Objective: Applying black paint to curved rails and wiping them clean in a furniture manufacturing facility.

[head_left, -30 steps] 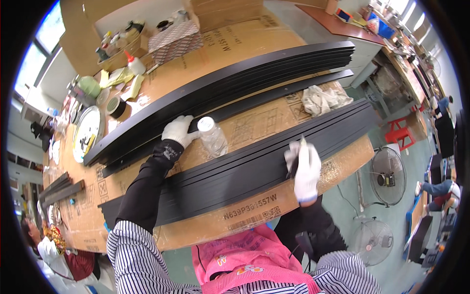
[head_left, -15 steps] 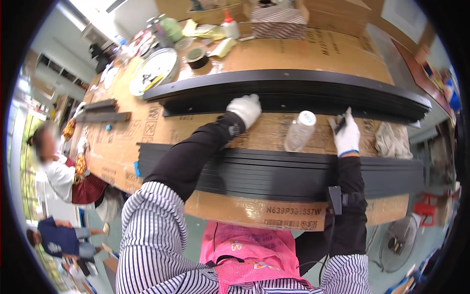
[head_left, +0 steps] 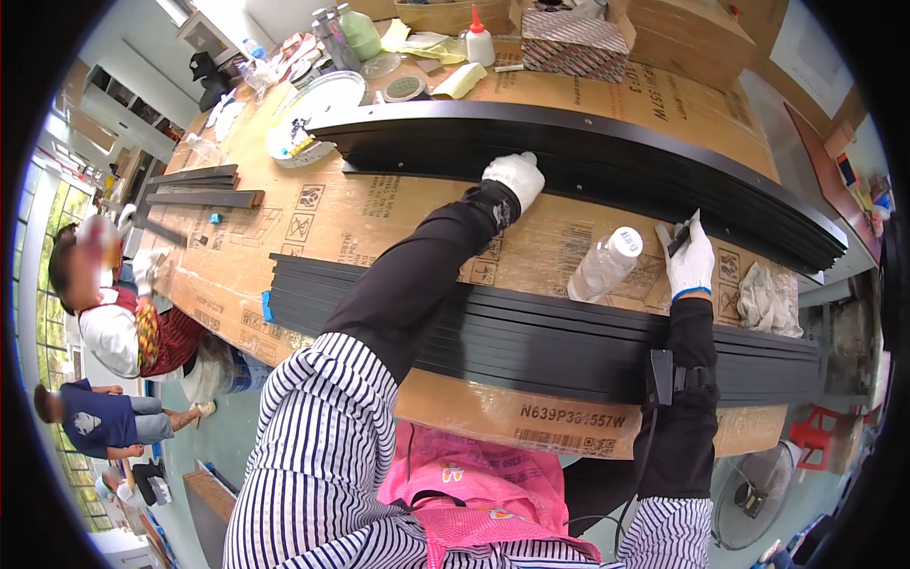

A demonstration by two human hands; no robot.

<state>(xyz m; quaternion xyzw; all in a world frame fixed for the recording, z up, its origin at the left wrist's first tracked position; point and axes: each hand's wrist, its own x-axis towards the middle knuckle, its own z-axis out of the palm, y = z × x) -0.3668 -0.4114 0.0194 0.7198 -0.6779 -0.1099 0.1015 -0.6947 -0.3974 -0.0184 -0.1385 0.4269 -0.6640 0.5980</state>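
Observation:
A stack of long black strips [head_left: 455, 142] lies across the far part of the cardboard-covered table. My left hand [head_left: 515, 177], in a white glove, is against the stack's near side. Its fingers are curled, and what they hold, if anything, is hidden. My right hand [head_left: 692, 264], also gloved, grips a small dark object [head_left: 679, 239] close to the stack's right part; I cannot make out its kind. Between my hands, nearer to the right one, stands a clear bottle with a white cap [head_left: 607, 264]. A second row of black strips [head_left: 540, 332] lies under my forearms along the near edge.
A crumpled whitish cloth [head_left: 766, 302] lies right of my right hand. Beyond the stack are a round white lid [head_left: 327, 100], a tape roll [head_left: 405, 88], a red-tipped glue bottle [head_left: 480, 45] and a box [head_left: 573, 45]. A co-worker [head_left: 114, 313] is at the left end by shorter strips [head_left: 204, 198].
The far stack's left part and my left hand have shifted a little away and to the right. My right hand has moved slightly right, still gripping the dark object. The view has turned slightly.

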